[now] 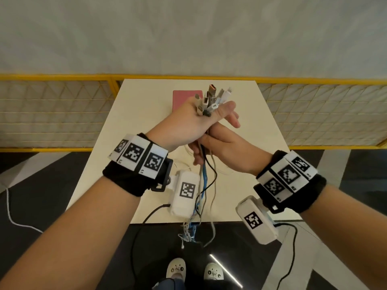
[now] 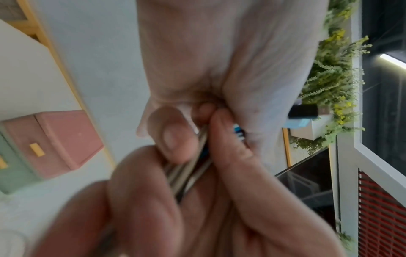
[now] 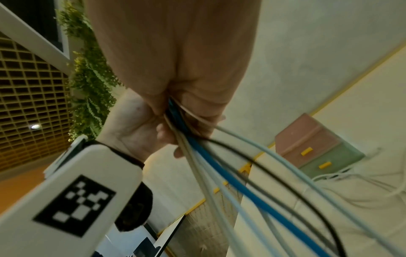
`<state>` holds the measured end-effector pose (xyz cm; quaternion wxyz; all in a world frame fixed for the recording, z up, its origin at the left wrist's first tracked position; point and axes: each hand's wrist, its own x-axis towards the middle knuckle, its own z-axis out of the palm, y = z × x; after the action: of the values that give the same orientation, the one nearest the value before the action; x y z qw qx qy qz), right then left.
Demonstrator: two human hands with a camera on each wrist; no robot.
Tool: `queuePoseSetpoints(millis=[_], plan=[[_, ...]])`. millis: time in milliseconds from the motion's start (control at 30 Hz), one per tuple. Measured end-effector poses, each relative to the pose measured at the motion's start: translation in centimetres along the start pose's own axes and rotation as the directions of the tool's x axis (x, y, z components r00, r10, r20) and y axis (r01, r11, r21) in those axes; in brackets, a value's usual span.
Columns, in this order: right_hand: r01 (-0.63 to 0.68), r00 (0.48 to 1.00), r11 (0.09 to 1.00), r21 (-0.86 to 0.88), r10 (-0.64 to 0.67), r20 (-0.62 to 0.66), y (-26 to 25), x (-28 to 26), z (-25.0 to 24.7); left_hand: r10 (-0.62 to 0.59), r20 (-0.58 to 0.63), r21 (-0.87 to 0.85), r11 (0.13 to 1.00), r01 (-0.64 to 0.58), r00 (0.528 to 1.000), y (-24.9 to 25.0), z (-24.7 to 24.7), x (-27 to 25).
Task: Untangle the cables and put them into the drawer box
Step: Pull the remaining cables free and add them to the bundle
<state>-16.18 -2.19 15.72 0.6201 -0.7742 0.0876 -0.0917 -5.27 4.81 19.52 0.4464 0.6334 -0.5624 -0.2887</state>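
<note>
A bundle of cables (image 1: 204, 181), white, grey, blue and black, is held up above the cream table (image 1: 247, 114). My left hand (image 1: 186, 124) grips the top of the bundle, and several plugs (image 1: 211, 97) stick up out of its fist. Just below it my right hand (image 1: 226, 147) is curled round the same cables (image 3: 219, 173). The loose ends hang down past the table's front edge. The drawer box (image 1: 184, 99), with a pink top, stands on the table behind my left hand. In the wrist views it shows a pink drawer (image 2: 66, 139) over a green one (image 3: 329, 160), both shut.
More thin white cables (image 3: 356, 180) lie loose on the table in front of the drawer box. A yellow mesh fence (image 1: 314, 114) runs behind the table. A black lead and a white lead trail over the dark floor (image 1: 52, 195) by my feet.
</note>
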Motion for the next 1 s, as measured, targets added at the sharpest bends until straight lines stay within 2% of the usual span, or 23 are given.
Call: queuePoseSetpoints(millis=[67,133,200,300,467,633,767,800,867,933,1000], plan=[[-0.02,0.999,0.998,0.054,0.022,-0.042,0.3,0.2,0.5,0.003,-0.075,-0.18,0.984,-0.016,0.997,-0.2,-0.3,0.0],[-0.06,0.995,0.993,0.103,0.068,-0.076,0.3,0.3,0.7,-0.042,-0.168,-0.389,0.921,-0.027,0.985,-0.5,-0.6,0.2],[-0.068,0.995,0.988,0.141,0.078,-0.065,0.2,0.3,0.8,-0.074,-0.193,-0.46,0.887,-0.023,0.978,-0.6,-0.3,0.2],[-0.026,1.0,0.971,0.238,0.028,-0.007,0.2,0.4,1.0,-0.146,-0.224,-0.476,0.879,0.022,0.964,-0.6,0.6,0.3],[-0.044,0.998,0.97,0.241,0.056,-0.042,0.8,-0.2,1.1,-0.055,-0.17,-0.454,0.89,-0.029,0.984,-1.1,-0.4,-0.2],[-0.016,0.999,0.965,0.26,0.026,-0.037,0.5,-0.4,1.6,-0.042,-0.172,-0.495,0.867,-0.049,0.984,-0.7,0.3,-0.1],[-0.005,0.999,0.943,0.333,0.017,-0.033,1.0,-0.6,1.9,-0.007,-0.071,-0.348,0.937,-0.018,0.997,-1.0,0.2,-0.4],[-0.007,0.999,0.943,0.334,0.022,-0.041,1.2,-0.6,2.0,-0.013,-0.08,-0.327,0.945,-0.014,0.997,-1.1,0.0,-0.4],[-0.004,0.995,0.941,0.338,0.037,-0.091,1.2,-0.4,1.9,-0.092,-0.124,-0.419,0.907,0.032,0.988,-1.4,-0.1,-0.3],[0.01,0.986,0.941,0.338,0.048,-0.162,0.9,-0.1,1.5,-0.185,-0.104,-0.576,0.812,0.092,0.977,-2.5,0.0,-0.3],[0.021,0.979,0.964,0.266,0.034,-0.203,0.4,0.3,1.0,-0.207,-0.009,-0.516,0.839,0.172,0.978,-3.1,0.5,-0.6]])
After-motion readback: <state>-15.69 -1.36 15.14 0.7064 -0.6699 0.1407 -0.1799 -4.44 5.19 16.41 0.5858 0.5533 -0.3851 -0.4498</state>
